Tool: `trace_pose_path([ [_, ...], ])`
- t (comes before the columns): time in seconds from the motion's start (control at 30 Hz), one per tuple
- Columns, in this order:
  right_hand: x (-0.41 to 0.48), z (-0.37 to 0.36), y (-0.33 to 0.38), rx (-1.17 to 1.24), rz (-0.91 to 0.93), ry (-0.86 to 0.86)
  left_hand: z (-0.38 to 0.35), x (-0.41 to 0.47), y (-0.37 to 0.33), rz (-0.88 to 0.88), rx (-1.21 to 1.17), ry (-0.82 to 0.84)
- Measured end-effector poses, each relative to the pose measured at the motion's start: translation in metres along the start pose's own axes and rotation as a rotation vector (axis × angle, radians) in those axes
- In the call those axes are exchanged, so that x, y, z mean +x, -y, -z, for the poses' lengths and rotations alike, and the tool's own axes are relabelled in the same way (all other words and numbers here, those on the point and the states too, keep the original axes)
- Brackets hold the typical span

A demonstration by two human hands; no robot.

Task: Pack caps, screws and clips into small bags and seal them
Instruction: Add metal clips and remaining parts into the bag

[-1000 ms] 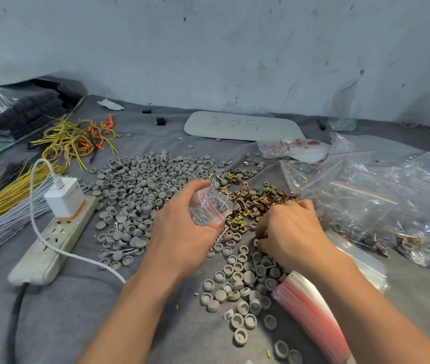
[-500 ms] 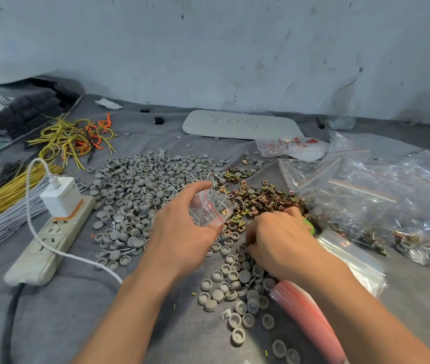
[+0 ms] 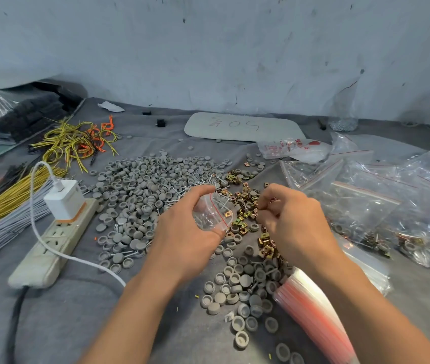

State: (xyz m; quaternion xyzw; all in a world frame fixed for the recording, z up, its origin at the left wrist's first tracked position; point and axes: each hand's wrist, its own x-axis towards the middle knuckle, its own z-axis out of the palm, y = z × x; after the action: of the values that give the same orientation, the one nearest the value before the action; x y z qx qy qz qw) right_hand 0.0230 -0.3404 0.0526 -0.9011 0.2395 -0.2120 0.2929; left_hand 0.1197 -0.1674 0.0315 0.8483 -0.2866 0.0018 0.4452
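A white charger [image 3: 64, 199] sits plugged into a power strip [image 3: 53, 243] beside yellow wire bundles [image 3: 6, 202].

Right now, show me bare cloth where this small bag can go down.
Bare cloth lies near you, between the power strip and your left forearm. Crowded: caps centre, clips right of them, bags far right.

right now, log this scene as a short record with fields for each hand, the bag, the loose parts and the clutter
left hand: grips a small bag, mouth open toward the other hand
right hand: fingers curled above the clips; what they pinch is unclear
bag contents: a few small metal parts show through
caps: grey heap at left, more between the wrists
empty bags: stack beside the right forearm
filled bags: heap at right
clutter: power strip with charger, wires
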Motion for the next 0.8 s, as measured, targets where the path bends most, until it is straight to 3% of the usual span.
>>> trace_pose_path([
  [0.13, -0.003, 0.007, 0.011, 0.354, -0.029, 0.03, -0.002, 0.0, -0.001, -0.004, 0.015, 0.0],
  [0.2, -0.005, 0.007, 0.018, 0.421, -0.023, 0.043, -0.002, 0.0, -0.001, -0.001, 0.014, 0.0],
  [0.4, -0.007, -0.003, 0.033, 0.287, 0.062, -0.02, -0.001, -0.002, -0.002, -0.002, 0.047, 0.016],
  [0.8, -0.007, -0.019, 0.039, 0.357, 0.242, -0.006, 0.006, -0.001, 0.003, -0.027, 0.042, 0.005],
])
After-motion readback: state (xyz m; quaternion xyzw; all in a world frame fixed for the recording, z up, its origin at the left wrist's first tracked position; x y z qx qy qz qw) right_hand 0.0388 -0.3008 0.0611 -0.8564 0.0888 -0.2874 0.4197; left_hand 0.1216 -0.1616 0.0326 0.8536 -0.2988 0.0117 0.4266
